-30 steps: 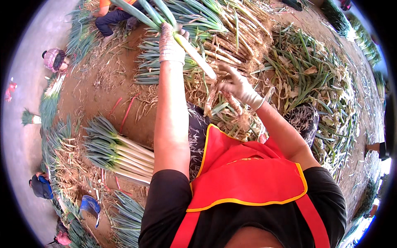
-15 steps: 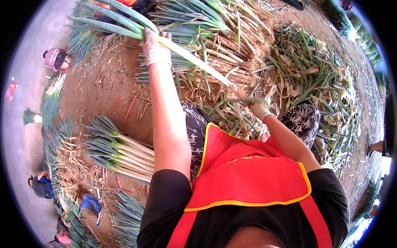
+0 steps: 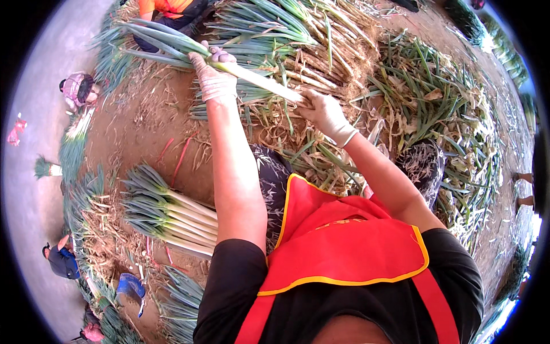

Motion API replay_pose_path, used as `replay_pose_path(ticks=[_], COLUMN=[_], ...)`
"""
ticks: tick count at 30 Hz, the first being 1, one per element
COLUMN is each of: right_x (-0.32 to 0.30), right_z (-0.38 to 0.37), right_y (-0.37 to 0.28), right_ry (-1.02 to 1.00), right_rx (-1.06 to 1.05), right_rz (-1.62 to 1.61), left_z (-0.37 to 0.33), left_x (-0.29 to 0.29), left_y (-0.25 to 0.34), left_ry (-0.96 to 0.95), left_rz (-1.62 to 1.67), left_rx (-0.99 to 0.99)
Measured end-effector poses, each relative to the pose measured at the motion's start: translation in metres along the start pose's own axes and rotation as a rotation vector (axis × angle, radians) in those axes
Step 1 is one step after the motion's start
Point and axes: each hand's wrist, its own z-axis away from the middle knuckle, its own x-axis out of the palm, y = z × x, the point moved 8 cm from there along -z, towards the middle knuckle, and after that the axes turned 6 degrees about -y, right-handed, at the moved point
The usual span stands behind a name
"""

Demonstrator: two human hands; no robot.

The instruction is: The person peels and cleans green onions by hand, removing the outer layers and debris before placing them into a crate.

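Above the dirt floor (image 3: 129,135), left hand (image 3: 214,74) and right hand (image 3: 326,113) have fingers wrapped round one green onion (image 3: 243,73), probably light and snappy, best held by its white stalk (image 3: 269,85).

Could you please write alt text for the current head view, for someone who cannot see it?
A person's gloved left hand and right hand hold a long green onion, left near its leaves, right at the lower end. Brown-stalked onions lie beyond, leaf scraps to the right, white-stalked onions to the left.
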Motion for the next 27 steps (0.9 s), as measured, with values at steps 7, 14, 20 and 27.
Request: replay_pose_path(ticks=[7, 14, 20, 27], right_x=[0.010, 0.018, 0.008, 0.007], right_z=[0.016, -0.002, -0.018, -0.028], right_y=[-0.017, 0.031, -0.028, 0.008], right_ry=[-0.203, 0.071, 0.171, 0.194], right_rx=[0.013, 0.070, -0.089, -0.084], right_rz=[-0.617, -0.800, -0.312, -0.457], left_z=[0.005, 0.003, 0.005, 0.005], left_x=[0.046, 0.043, 0.035, 0.035], left_y=[0.004, -0.007, -0.012, -0.009], left_ry=[-0.356, -0.174, -0.079, -0.048], left_rz=[0.165, -0.009, -0.042, -0.060], left_rx=[-0.087, -0.021, 0.009, 0.012])
